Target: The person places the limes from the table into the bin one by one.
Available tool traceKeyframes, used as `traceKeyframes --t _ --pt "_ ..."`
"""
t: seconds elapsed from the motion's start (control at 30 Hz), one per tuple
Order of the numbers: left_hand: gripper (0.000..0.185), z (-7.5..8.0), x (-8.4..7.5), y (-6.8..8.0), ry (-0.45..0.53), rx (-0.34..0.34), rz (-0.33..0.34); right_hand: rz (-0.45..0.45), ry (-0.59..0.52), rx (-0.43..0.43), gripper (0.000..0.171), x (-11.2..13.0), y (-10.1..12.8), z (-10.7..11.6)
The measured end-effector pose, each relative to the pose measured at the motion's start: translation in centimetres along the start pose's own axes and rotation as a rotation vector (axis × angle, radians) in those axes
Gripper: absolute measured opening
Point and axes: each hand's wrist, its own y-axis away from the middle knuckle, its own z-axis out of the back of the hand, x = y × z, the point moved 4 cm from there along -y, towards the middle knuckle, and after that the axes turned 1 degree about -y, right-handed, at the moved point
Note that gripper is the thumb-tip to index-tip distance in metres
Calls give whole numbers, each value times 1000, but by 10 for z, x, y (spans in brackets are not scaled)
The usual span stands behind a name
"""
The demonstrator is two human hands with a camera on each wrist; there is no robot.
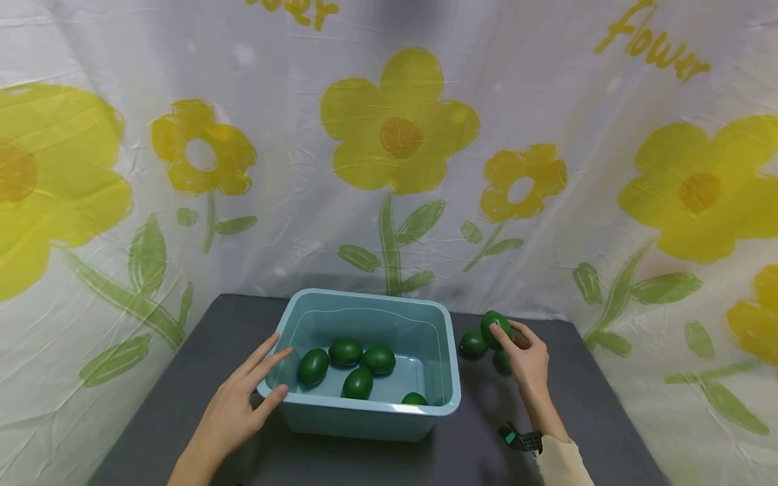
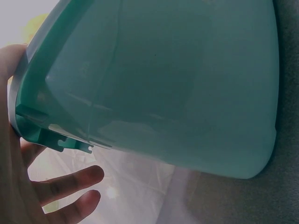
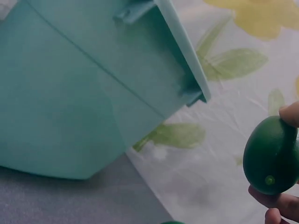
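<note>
Head view first: the right hand [image 1: 527, 359] is curled, its fingertips and thumb pinching a dark green lime [image 1: 495, 329] lifted clear of the surface, just off the right wall of the tub. On the right wrist view that same lime [image 3: 271, 155] sits between a fingertip above and fingers below, its small stem dot facing the lens. The left hand [image 1: 243, 398] lies with straight, spread fingers against the tub's near left corner, thumb on the rim, gripping nothing; the left wrist view shows those fingers [image 2: 70, 184] loose beside the tub's wall.

The light blue plastic tub [image 1: 450, 364] stands in the middle of the surface with five limes inside [image 1: 358, 382], lying close together on its floor. Two more limes [image 1: 472, 345] rest on the surface just right of the tub, beneath the raised one.

The surface [image 1: 200, 351] is dark grey. Behind and around it hangs a white cloth [image 1: 547, 81] printed with big yellow flowers and green leaves.
</note>
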Motion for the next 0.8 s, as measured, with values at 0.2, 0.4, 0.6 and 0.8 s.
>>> traceKeyframes --t 0.2,0.4,0.6,0.8 --pt "55 0 0 -1 9 5 3 56 17 -33 61 13 5 -7" --pt "55 0 0 0 12 -16 -11 89 -20 -1 55 30 13 -19" --pt "58 0 1 -3 6 -26 -28 110 -84 37 50 46 20 -30" --pt "57 0 2 -1 13 -11 -13 122 -137 103 45 55 28 -45"
